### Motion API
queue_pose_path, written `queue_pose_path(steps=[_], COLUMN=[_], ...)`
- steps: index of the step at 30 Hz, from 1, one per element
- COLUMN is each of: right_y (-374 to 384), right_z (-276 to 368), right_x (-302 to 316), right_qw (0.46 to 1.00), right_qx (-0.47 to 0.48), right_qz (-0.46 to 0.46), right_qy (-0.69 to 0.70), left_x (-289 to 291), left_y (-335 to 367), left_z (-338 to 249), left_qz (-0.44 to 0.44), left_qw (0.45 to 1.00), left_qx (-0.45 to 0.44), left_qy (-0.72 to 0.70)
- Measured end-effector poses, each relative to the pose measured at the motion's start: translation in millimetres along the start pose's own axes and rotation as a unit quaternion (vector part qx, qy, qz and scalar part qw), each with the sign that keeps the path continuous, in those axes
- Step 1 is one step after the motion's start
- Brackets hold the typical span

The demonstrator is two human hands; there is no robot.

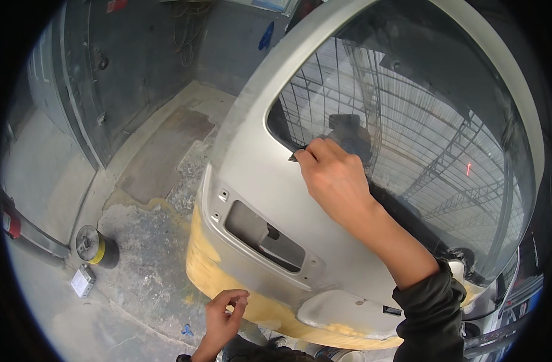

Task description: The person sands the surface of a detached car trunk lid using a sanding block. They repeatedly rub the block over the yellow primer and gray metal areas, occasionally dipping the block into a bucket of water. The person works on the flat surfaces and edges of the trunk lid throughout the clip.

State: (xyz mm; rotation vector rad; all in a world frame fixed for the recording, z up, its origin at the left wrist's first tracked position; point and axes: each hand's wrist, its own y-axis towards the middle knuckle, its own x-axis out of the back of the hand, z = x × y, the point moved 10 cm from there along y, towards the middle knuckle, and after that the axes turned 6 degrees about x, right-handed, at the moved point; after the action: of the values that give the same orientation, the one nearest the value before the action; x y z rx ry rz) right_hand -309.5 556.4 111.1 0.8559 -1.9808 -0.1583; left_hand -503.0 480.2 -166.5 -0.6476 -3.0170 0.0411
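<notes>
A silver-grey car tailgate (252, 136) with yellowish bare patches along its lower edge stands in front of me. Its dark rear window (408, 114) reflects a roof frame. At the window's lower left edge, my right hand (333, 172) is closed, fingertips pinched over a thin dark sheet (293, 158); only a small corner of it shows. My left hand (224, 317) hovers low, near the tailgate's bottom edge, fingers loosely curled and apart from the thumb. Nothing shows in it. Between the hands lies a long recess (267, 238) with a cutout.
On the worn floor to the left stand a dark can with a yellow band (98, 247) and a small pale box (82, 281). A blue scrap (187, 330) lies near my left hand. Grey metal doors (125, 66) line the back left. Rear wiper parts (460, 259) sit right of my forearm.
</notes>
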Motion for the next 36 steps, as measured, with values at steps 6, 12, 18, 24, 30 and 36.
queue_pose_path(steps=[6,12,18,24,30,36], right_y=[23.6,18.7,-15.6,-66.8,-113.5,-212.3], right_z=[16.4,11.6,9.6,-5.6,-18.1,-39.8], right_x=[-19.1,-14.8,-1.1,29.3,50.1,92.8], right_qw=[0.999,0.997,0.996,0.996,0.992,0.984], right_qx=[0.009,0.009,0.01,0.009,-0.018,-0.086], right_qz=[0.029,0.048,0.068,0.078,0.125,0.156], right_qy=[-0.044,-0.057,-0.05,-0.031,0.011,-0.01], left_x=[25.4,-6.4,-28.0,-36.9,-30.4,-38.1], left_y=[9.0,22.3,13.5,10.1,8.8,7.5], left_z=[0.6,-16.9,-25.3,-29.6,-24.8,-17.4], left_qz=[-0.03,0.018,0.033,0.048,0.036,0.065], left_qw=[0.999,1.0,0.999,0.999,0.999,0.998], left_qx=[-0.023,0.009,-0.012,0.004,0.011,0.022], left_qy=[0.009,-0.018,-0.036,-0.024,-0.025,-0.01])
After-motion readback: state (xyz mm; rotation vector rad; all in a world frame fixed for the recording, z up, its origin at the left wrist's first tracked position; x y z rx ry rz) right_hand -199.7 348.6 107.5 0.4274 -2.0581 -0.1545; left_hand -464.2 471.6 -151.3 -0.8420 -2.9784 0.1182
